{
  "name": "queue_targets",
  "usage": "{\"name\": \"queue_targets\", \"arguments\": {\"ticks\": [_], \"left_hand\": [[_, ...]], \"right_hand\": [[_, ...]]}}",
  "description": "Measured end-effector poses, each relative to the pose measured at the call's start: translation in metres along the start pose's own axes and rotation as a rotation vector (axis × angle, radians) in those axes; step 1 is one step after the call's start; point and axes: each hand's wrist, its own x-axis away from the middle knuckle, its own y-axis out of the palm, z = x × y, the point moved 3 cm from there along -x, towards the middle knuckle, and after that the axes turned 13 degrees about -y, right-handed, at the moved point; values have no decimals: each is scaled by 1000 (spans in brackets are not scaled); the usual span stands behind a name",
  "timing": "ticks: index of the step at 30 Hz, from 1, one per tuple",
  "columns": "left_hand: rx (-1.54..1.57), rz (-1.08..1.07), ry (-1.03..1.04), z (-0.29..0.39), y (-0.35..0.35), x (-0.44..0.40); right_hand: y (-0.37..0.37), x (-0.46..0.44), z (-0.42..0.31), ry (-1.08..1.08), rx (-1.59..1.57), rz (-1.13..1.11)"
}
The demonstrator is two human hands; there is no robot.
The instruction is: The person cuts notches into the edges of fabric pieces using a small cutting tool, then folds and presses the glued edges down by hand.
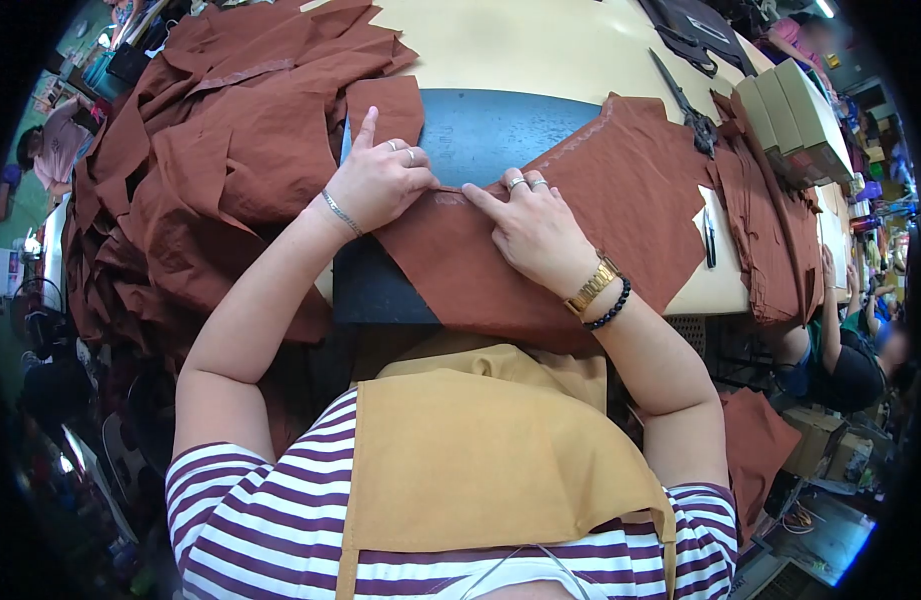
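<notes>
A rust-brown fabric piece (621, 200) lies over a dark board (481, 115) in front of me, with pale markings along its slanted upper edge. My left hand (381, 180) pinches the fabric's upper left edge between thumb and fingers, its index finger pointing up. Just to the right, my right hand (536, 215) rests on the same piece, index finger stretched along the edge and the other fingers curled. The right thumb and whatever lies under that palm are hidden.
A big heap of brown fabric (211, 150) fills the left side. Large scissors (686, 105), a small pen-like tool (710, 240), stacked brown pieces (766, 220) and cardboard boxes (796, 120) lie to the right. A black bag (696, 35) is at the back. Other people sit at both sides.
</notes>
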Motion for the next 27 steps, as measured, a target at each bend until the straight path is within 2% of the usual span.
{"name": "queue_targets", "arguments": {"ticks": [11,14,15,18,20,22,23,27], "left_hand": [[-114,37,-19,2,6,5],[-142,88,-51,10,-1,11],[-176,170,-34,14,-5,16],[-33,221,-233,38,-26,45],[-31,-70,-419,43,-30,78],[13,-107,-528,60,-30,99],[5,-29,-495,69,-32,104],[162,18,-510,96,-20,96]], "right_hand": [[0,-14,-13,67,78,-184],[-1,4,-2,15,-67,-31],[0,8,6,-2,-181,23],[-17,16,14,45,-340,178],[-11,27,25,70,-226,221],[-3,36,25,112,-145,195],[1,38,19,115,-76,198],[3,28,-7,144,-49,214]]}}
